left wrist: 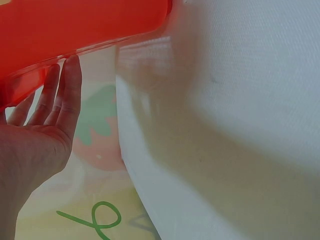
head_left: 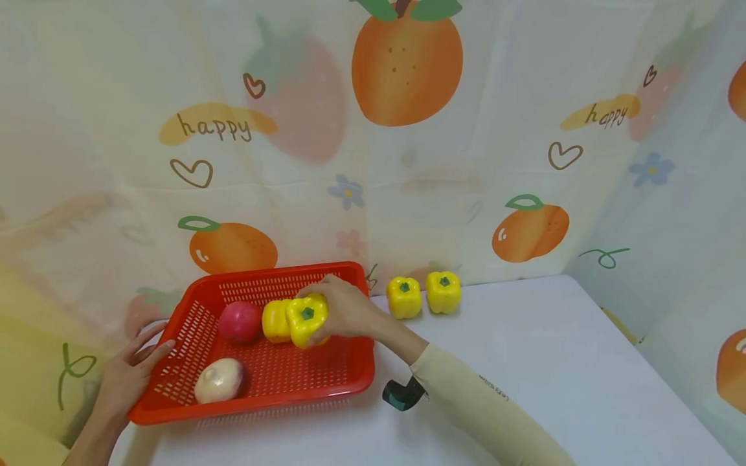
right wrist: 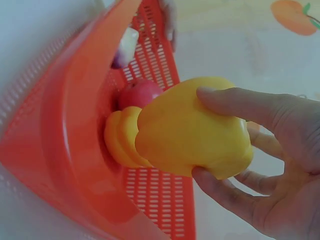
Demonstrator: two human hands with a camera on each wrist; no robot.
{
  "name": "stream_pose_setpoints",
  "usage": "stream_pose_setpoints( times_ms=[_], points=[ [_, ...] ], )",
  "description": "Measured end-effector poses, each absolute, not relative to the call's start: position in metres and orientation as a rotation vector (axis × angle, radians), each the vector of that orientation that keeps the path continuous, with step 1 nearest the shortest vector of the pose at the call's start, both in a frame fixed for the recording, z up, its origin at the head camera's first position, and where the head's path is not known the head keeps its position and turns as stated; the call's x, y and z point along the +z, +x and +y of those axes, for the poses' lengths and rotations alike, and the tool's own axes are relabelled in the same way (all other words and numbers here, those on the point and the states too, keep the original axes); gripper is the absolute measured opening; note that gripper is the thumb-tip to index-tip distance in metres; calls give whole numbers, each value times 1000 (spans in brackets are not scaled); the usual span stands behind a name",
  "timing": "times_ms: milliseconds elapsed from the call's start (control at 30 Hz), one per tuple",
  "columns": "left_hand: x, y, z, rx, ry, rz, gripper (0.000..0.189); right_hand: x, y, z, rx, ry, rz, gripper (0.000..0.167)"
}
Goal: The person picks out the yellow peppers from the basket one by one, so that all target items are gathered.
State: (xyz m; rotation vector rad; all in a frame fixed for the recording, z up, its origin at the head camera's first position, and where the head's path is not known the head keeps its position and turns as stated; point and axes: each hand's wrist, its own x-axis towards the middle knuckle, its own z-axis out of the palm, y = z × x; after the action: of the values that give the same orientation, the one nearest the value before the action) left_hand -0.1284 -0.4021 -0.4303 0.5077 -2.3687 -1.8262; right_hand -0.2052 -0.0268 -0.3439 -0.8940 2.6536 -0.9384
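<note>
A red plastic basket [head_left: 250, 395] with slotted walls is on the left of the white table. My left hand [head_left: 125, 375] holds its left rim, thumb over the edge; in the left wrist view the fingers [left wrist: 70, 100] reach up to the red rim. My right hand [head_left: 344, 310] grips a yellow bell pepper [head_left: 307, 320] over the basket, thumb and fingers on its sides in the right wrist view. Behind it another yellow bell pepper [head_left: 274, 321] lies in the basket, beside a round pinkish-red thing [head_left: 240, 322]. Nearer the front lies a whitish, purple-tinged round vegetable [head_left: 219, 380].
Two more yellow bell peppers [head_left: 404, 298] stand right of the basket, near the back edge of the table [head_left: 542, 362]. A fruit-printed curtain [head_left: 408, 162] hangs behind. A black device [head_left: 403, 393] shows by the right forearm.
</note>
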Motion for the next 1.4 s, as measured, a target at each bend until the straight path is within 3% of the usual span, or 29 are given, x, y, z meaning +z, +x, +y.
stream_pose_setpoints(
  times_ms=[867, 1400],
  points=[
    [-427, -128, -401, -1730, 561, -2479, 67, -332, -217, 5, -939, -824, 2709, 69],
    [-429, -129, -402, -1776, 553, -2431, 58, -331, -226, 27, -1045, -791, 2689, 69]
  ],
)
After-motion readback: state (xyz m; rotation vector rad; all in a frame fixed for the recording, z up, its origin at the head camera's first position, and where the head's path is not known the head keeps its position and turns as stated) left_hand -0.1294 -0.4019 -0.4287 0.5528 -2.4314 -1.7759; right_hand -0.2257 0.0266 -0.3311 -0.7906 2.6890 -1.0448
